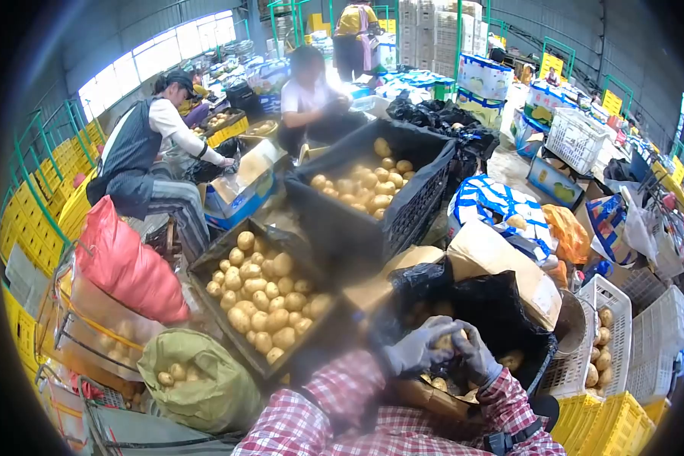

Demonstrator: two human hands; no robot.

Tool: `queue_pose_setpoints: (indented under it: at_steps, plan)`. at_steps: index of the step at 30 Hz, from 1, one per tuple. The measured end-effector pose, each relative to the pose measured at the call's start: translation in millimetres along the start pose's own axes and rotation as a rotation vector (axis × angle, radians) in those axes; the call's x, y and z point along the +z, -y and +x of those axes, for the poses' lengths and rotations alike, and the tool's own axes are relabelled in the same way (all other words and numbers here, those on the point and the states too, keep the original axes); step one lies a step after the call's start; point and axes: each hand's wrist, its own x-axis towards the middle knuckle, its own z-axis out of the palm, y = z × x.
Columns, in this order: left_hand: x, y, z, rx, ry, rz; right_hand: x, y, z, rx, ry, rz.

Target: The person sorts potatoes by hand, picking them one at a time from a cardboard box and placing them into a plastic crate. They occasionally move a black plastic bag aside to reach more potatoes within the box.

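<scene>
Both of my hands wear grey gloves and meet over a cardboard box lined with black plastic. My left hand and my right hand have their fingers closed around a potato between them. More potatoes lie below them inside the box, partly hidden by the gloves. To the left, a dark crate is filled with several loose potatoes. Farther forward stands a black-lined crate with several potatoes in it.
A green sack with potatoes and a red sack stand at the left. White crates and yellow crates are at the right. A seated person in a dark vest and another person sit beyond the crates.
</scene>
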Motion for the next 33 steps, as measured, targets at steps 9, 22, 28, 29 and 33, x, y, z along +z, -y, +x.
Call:
queue_pose_setpoints:
  at_steps: [9,22,28,29,33]
  plan:
    - [2,-17,2,-0.121,-0.057,-0.159,9,24,-14,0.066,-0.097,0.396]
    - [5,8,4,-0.135,-0.017,-0.214,-22,-8,3,0.056,0.132,0.229]
    - [0,12,7,-0.124,-0.012,-0.365,-19,-5,7,0.012,0.149,0.197]
    - [-1,8,7,-0.139,-0.02,-0.394,-17,-7,9,-0.018,0.121,0.171]
    - [-13,-4,6,-0.214,-0.148,-0.495,-10,-6,26,0.015,0.011,0.045]
